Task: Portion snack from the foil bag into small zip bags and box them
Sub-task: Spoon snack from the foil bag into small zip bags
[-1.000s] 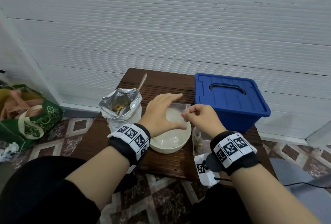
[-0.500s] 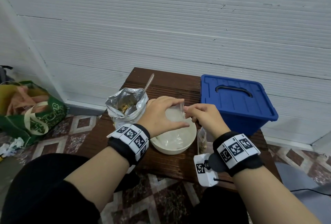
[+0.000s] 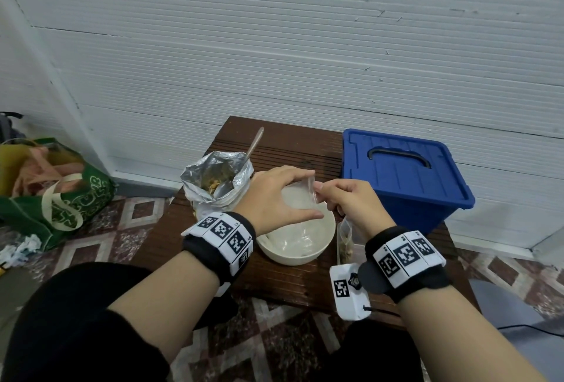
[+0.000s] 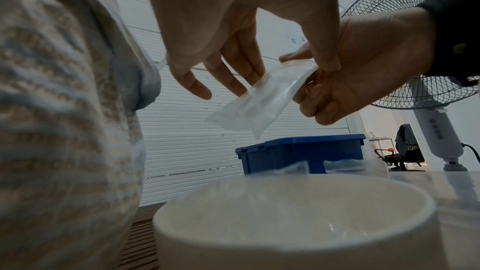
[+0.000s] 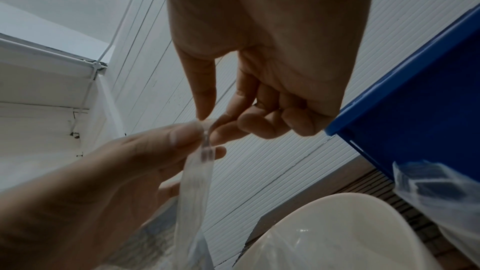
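Hands (image 3: 279,195) (image 3: 355,204) pinching clear zip bag (image 4: 259,102) (contents indiscernible), over bowl (image 3: 320,247)

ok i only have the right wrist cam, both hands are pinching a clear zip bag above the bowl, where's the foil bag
Observer: The foil bag stands open on the table, just left of the bowl, with a spoon sticking out of it.
Operator: i only see a corner of the blue box, is it open
Observer: No, the blue box has its lid on, with the handle lying flat on top.
Operator: any bags filled already
Observer: Yes, one filled zip bag with snack inside sits just right of the bowl.
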